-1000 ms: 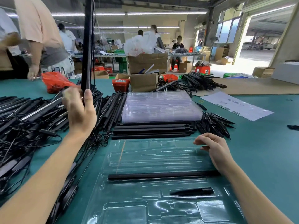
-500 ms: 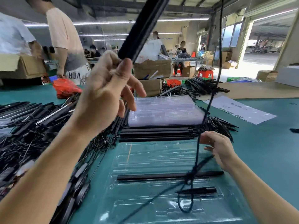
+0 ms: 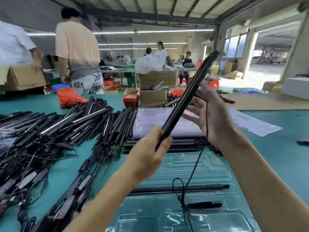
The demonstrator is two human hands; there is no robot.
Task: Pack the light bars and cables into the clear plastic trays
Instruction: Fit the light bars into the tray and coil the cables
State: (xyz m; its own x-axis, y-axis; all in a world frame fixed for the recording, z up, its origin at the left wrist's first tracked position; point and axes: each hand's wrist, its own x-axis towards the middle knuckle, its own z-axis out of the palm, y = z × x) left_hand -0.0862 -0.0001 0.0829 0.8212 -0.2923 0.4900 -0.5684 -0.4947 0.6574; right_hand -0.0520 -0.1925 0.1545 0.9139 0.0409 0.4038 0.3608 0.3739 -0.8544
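My left hand grips the lower end of a black light bar that slants up to the right above the table. My right hand is raised beside the bar's middle with fingers spread, and the bar's thin black cable runs down past its palm. The cable's bundled end dangles over the clear plastic tray in front of me. In the tray lie one long black bar and a short black piece.
A big heap of black light bars and tangled cables covers the green table on my left. A stack of clear trays sits on stacked bars behind the tray. Cardboard boxes, a paper sheet and people stand beyond.
My left hand has swung the bar down and to the right. My right hand has risen from the tray's edge to beside the bar, fingers spread. The cable now hangs lower over the tray.
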